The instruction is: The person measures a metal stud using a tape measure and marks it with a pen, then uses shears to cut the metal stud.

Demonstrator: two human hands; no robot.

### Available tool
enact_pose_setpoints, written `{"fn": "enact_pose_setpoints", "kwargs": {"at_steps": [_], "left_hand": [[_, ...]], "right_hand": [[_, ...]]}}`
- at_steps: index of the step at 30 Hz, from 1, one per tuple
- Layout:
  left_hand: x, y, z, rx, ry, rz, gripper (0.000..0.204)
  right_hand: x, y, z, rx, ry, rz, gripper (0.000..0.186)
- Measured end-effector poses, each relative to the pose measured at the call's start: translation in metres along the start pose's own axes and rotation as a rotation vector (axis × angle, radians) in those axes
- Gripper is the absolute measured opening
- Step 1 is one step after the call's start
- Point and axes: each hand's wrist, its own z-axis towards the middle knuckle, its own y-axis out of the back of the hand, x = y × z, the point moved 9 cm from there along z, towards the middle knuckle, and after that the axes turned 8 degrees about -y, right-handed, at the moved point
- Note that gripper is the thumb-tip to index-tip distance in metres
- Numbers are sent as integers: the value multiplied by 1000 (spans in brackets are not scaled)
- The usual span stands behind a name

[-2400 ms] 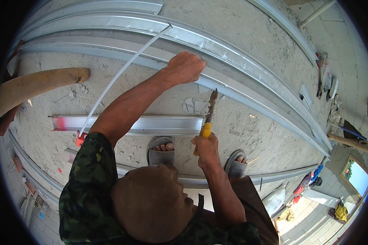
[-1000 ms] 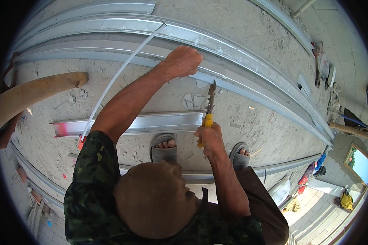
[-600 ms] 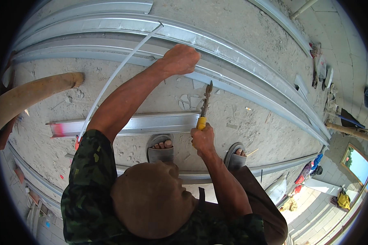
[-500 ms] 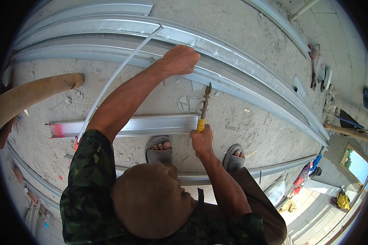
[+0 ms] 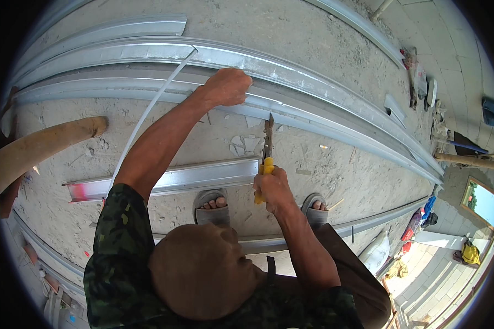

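My left hand (image 5: pixel 228 86) is closed over the near edge of a long silvery metal channel (image 5: pixel 324 127); its fingertips are hidden. In my right hand (image 5: pixel 274 189) are tin snips (image 5: pixel 268 140) with yellow handles, pointing away from me. The handles stand apart, and the blade tip reaches the channel's near edge, right of my left hand. A pale measuring tape (image 5: pixel 152 104) runs from the far channel down past my left forearm. Between my feet and the long channels lies a short metal channel (image 5: pixel 208 174), its left end marked pink.
More long metal channels (image 5: pixel 110 28) lie at the far left. A thick curved wooden pole (image 5: pixel 55 138) juts in from the left. Broken pale fragments (image 5: pixel 244 145) litter the dusty concrete floor. Another rail (image 5: pixel 368 220) passes by my sandals (image 5: pixel 212 207). A yellow bag (image 5: pixel 470 251) sits at the right.
The snips' handles have spread apart in my right hand, and the blades stay by the channel's edge. My left hand keeps its hold on the channel. The whole view has shifted slightly.
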Motion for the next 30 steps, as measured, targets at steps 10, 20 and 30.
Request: {"fn": "enact_pose_setpoints", "kwargs": {"at_steps": [10, 20, 30], "left_hand": [[-6, 1, 0, -63, 2, 10, 15], [-87, 26, -82, -559, -15, -244, 56], [-155, -121, -161, -126, 725, -1646, 75]], "right_hand": [[-14, 8, 14, -61, -25, 6, 32], [-21, 6, 16, -97, -34, 107, 28], [-23, 0, 23, 8, 70, -23, 20]]}}
